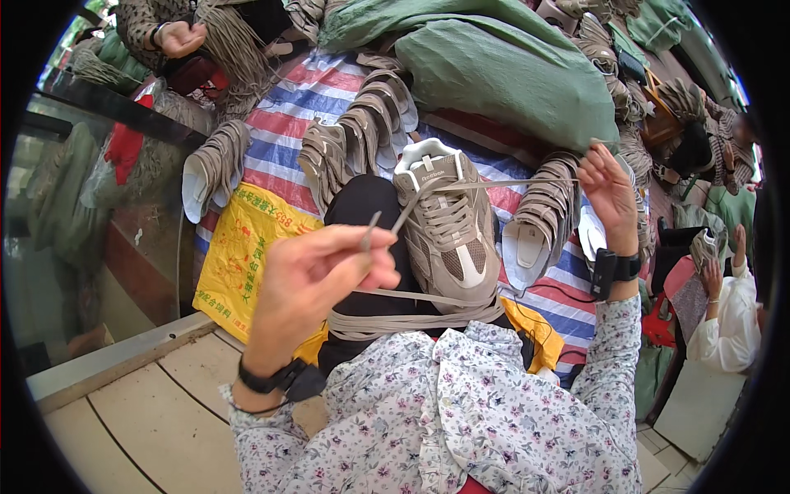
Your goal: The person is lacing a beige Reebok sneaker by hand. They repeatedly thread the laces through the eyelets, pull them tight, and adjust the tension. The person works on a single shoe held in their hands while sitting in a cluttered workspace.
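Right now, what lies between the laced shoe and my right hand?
The head view shows a stretched beige lace, with stacked shoe uppers behind it.

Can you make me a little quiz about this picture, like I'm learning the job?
1. Which way does the toe of the taupe-and-white mesh lace-up shoe point?
A) toward the person's body
B) toward the person's left
C) away from the person's body

2. True or false: the shiny striped plastic sheet has only green and yellow stripes.

3. In the picture, which appears closer to the big green fabric bundle: the left hand or the right hand?

Key: 1. A; 2. False; 3. Right hand.
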